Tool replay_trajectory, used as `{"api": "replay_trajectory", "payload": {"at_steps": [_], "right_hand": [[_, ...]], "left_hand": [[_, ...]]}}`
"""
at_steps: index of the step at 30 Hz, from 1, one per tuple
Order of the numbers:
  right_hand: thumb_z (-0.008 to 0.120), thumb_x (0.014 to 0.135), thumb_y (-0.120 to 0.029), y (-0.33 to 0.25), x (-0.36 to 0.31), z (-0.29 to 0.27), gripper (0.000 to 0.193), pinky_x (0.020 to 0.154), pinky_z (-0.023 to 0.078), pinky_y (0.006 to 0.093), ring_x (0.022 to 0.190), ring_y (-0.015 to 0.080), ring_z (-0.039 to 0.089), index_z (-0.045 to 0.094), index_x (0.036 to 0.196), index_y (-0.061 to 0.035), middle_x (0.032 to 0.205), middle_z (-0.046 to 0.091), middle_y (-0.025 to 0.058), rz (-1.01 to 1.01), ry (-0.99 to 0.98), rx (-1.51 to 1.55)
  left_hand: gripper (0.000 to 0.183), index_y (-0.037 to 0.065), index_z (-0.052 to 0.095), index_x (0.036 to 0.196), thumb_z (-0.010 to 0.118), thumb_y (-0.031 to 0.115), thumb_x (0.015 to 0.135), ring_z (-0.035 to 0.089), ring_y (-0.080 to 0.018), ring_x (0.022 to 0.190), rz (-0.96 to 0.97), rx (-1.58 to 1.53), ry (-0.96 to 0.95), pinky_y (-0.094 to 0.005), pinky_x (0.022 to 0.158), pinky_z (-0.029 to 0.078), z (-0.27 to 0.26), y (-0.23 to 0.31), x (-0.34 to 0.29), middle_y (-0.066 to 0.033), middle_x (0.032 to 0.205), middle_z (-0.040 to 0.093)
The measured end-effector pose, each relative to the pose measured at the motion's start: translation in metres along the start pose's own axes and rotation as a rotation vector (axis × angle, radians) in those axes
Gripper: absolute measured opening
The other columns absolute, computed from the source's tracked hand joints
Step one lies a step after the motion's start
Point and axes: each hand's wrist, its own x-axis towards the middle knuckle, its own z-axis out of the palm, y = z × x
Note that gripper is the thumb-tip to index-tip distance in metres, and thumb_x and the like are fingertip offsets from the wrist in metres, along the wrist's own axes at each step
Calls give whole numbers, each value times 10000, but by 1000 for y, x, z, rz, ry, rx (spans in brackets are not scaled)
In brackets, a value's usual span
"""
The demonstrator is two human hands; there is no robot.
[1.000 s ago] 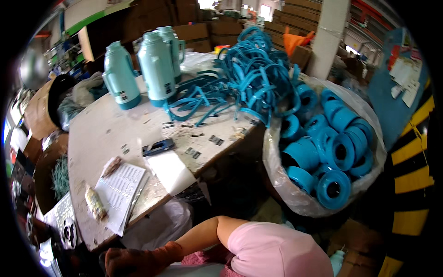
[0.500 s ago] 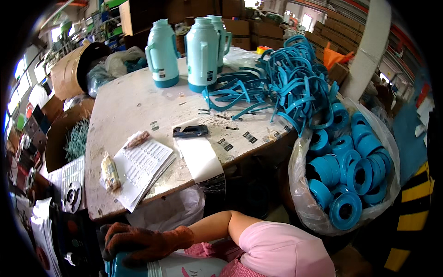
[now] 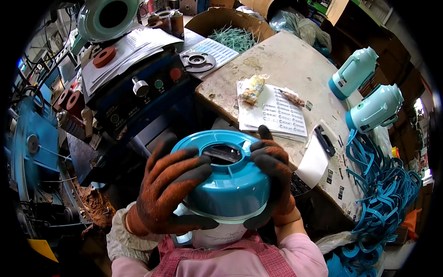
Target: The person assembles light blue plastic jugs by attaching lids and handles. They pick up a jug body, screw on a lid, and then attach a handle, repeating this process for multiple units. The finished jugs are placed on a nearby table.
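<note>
In front of my chest I hold a vacuum flask upside down, its white printed body (image 3: 219, 235) pointing down toward my lap. A glossy teal ring-shaped base (image 3: 228, 196) faces up, with a dark round opening in its middle. My left hand (image 3: 173, 189), in a brown and black work glove, wraps the base's left side with its fingers over the top. From the right, my right hand (image 3: 273, 177), gloved likewise, presses on the rim and side. The lower part of the flask is partly hidden by my hands and apron.
A worktable (image 3: 286, 60) carries paper sheets (image 3: 277, 115), a black-handled tool (image 3: 325, 141), two pale green flasks (image 3: 357, 69) and a heap of teal handles (image 3: 383, 180). Left stands a machine control box (image 3: 147, 87). Teal rings (image 3: 353, 263) lie in a bag at lower right.
My view has swung left toward the machine. The flask, earlier lying across my lap under my right hand, now stands base up between both hands. My left hand has come into view.
</note>
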Motion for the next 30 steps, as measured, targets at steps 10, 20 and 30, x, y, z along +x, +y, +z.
{"api": "replay_trajectory", "payload": {"at_steps": [10, 20, 30], "right_hand": [[862, 496, -367, 13, -2, 30, 922, 1042, 307, 508, 1152, 338, 458, 437, 1252, -55, 1259, 482, 130, 47, -16, -67], [694, 777, -301, 58, -2, 92, 468, 986, 368, 417, 1108, 322, 489, 542, 1160, -78, 1127, 545, 153, 291, 44, 11], [508, 909, -201, 59, 4, 129, 158, 768, 414, 419, 830, 338, 529, 583, 877, -65, 880, 542, 153, 284, 210, 180]], "left_hand": [[770, 41, 523, 1251, 804, 244, 564, 493, -372, 1185, -20, 50, -8, -513, 1037, 346, 12, -17, -16, -164, 1260, 536], [761, 90, 527, 1195, 839, 264, 523, 490, -333, 1049, -268, 156, 150, -448, 937, 358, 52, -49, -24, -114, 1112, 526], [544, 103, 583, 1075, 798, 233, 593, 521, -315, 1014, -198, 355, 251, -408, 938, 339, 57, -53, -56, -94, 1061, 548]]}}
